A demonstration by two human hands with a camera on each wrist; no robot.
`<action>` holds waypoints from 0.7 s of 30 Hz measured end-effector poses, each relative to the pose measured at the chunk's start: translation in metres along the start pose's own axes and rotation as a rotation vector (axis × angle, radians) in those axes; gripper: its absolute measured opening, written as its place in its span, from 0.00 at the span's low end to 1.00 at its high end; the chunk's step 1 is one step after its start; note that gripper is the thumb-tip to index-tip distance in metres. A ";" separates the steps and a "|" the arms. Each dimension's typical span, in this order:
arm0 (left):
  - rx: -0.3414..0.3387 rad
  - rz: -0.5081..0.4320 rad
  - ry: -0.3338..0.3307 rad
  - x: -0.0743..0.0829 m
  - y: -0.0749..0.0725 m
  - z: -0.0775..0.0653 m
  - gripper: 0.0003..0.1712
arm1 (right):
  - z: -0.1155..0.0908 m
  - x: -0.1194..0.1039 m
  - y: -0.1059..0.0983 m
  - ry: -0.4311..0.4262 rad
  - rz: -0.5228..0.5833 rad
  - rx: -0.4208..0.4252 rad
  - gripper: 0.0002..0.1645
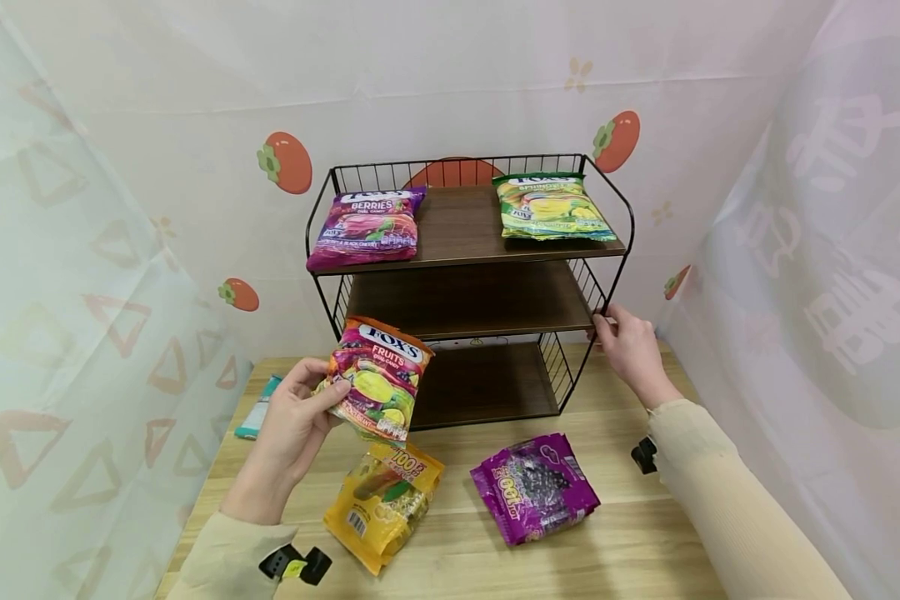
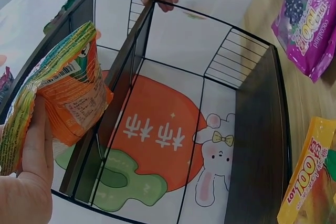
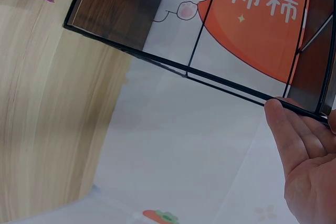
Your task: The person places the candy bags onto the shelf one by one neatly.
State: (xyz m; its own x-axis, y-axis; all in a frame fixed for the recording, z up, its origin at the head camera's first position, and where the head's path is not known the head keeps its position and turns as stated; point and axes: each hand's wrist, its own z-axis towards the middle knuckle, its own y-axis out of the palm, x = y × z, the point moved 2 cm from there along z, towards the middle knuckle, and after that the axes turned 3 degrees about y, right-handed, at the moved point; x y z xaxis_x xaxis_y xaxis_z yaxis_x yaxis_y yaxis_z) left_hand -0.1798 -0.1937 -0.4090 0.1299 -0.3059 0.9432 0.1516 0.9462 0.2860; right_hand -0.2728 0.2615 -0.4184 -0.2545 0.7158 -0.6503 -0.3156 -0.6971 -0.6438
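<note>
My left hand [image 1: 294, 421] pinches an orange-topped bag of Fox's Fruits candy [image 1: 382, 379], thumb on its printed front. The bag is held up before the left side of a three-tier shelf rack [image 1: 461, 221] with dark wood boards and black wire frame. In the left wrist view the candy bag's orange back shows, with fingers behind its edge. At the rack's right side, level with the middle board, my right hand [image 1: 630, 348] grips the black frame. On the top board lie a purple Fox's Berries bag [image 1: 371, 225] at left and a green-yellow Fox's bag [image 1: 551, 208] at right.
On the wooden table [image 1: 622, 550] before the rack lie a yellow candy bag [image 1: 382, 508] and a purple candy bag with grapes [image 1: 536, 487]. A teal and white packet [image 1: 257, 408] is partly hidden behind my left hand. Printed white cloth [image 1: 465, 67] hangs behind and at both sides.
</note>
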 end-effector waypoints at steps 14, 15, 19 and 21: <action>0.033 -0.088 0.017 -0.003 0.004 0.015 0.10 | -0.001 0.000 0.000 -0.007 -0.011 0.013 0.15; 0.036 -0.091 0.019 -0.003 0.005 0.015 0.10 | -0.001 0.000 0.000 -0.005 -0.011 0.014 0.15; 0.043 -0.096 0.031 -0.003 0.006 0.016 0.10 | 0.000 0.000 0.001 -0.001 -0.013 0.014 0.16; 0.046 -0.102 0.037 -0.003 0.007 0.017 0.10 | 0.000 0.000 0.001 0.001 -0.014 0.012 0.16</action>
State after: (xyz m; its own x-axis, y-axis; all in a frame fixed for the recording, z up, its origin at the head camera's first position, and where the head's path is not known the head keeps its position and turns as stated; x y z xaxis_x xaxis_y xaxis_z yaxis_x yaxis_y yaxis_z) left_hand -0.1957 -0.1848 -0.4067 0.1526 -0.4041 0.9019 0.1212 0.9134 0.3887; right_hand -0.2731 0.2610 -0.4187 -0.2494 0.7254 -0.6415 -0.3301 -0.6865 -0.6479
